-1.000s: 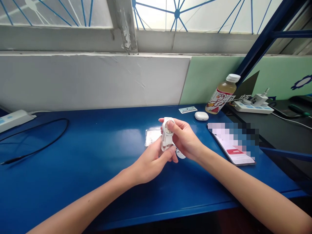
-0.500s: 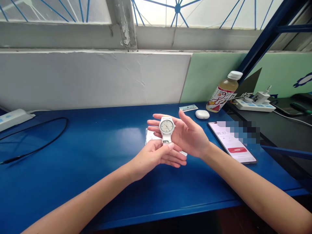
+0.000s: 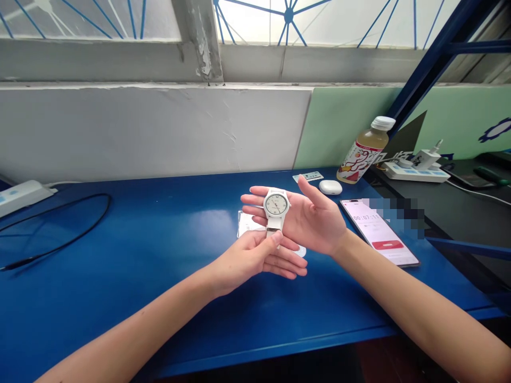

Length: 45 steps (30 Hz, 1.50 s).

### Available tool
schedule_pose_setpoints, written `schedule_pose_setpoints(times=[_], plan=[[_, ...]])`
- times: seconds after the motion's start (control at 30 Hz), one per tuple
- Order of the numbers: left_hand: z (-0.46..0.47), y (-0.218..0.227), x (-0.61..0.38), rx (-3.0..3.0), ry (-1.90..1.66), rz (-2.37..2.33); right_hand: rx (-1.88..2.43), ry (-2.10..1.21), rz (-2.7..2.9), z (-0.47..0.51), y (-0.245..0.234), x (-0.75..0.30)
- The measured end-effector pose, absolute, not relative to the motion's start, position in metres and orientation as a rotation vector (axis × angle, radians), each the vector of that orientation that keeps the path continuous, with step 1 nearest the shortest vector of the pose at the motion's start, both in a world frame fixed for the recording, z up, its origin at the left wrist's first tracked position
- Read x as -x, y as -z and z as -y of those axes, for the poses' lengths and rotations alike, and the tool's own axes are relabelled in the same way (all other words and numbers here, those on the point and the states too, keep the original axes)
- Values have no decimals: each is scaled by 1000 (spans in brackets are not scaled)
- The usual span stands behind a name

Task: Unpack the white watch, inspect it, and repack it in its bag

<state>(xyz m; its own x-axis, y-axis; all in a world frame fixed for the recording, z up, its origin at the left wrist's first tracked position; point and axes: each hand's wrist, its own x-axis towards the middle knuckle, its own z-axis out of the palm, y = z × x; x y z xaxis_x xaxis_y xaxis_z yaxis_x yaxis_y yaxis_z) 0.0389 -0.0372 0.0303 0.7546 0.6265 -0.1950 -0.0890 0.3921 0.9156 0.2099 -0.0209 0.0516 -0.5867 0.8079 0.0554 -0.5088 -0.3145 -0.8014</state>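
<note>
Watch (image 3: 276, 205): one, white, round pale dial, dark numerals and hands, face up; in the left hand's grip, dial just beyond the thumb, buckle beside the thumb tip

Left hand (image 3: 253, 260): grip narrow, strap (image 3: 274, 223) held beneath the thumb; fingers stretched out rightward under it

Right hand (image 3: 317, 221): wide, palm up, fingers reaching left behind the watch; whether it bears the watch, cannot tell

Packet (image 3: 245, 226): white, flat, just left of the grip, partly hidden by the hands

White piece (image 3: 302, 251): right of the grip, mostly covered by fingers, its form unclear

Card (image 3: 308, 177): pale, flat, beyond the grip and to the right

Earbud case (image 3: 330, 187): white, rounded, near the card, on its grip side

Phone (image 3: 385, 234): right of the grip, screen lit, red bar across it, part blurred

Bottle (image 3: 361, 154): white cap, printed label, beyond the grip, far right

Power strip (image 3: 417, 172): white, plugs in it, right of the bottle

Cable (image 3: 108, 207): black, looped, well left of the grip

Table (image 3: 159, 298): blue, under the hands
</note>
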Motion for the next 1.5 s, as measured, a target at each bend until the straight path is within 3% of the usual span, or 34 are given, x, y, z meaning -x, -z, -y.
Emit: schedule_pose_setpoints(times=[0.47,0.63,0.77,0.83,1.0,1.13,1.33,1.5], plan=[[34,-29,-39,-1151,-585,-661,483,-1866,1041,18,-47,-210],[32,-34,-31,-1427,-812,-820,599,-1586,1233,16,-52,-215],[25,-32,-16,-2006,-1046,-1061,817,-1097,1610,22,-50,-224],[20,-26,-11,-2218,-1068,-1072,880,-1009,1680,26,-44,-228],[13,-9,-13,-2769,-987,-1083,911,-1061,1537,31,-27,-228],[13,-8,-18,-3001,-987,-1022,989,-908,1535,32,-21,-224],[11,-7,-17,-2862,-941,-1031,999,-658,1674,28,-24,-238],[-1,4,-11,-2742,-614,-1128,1114,-393,1799,15,-25,-257]])
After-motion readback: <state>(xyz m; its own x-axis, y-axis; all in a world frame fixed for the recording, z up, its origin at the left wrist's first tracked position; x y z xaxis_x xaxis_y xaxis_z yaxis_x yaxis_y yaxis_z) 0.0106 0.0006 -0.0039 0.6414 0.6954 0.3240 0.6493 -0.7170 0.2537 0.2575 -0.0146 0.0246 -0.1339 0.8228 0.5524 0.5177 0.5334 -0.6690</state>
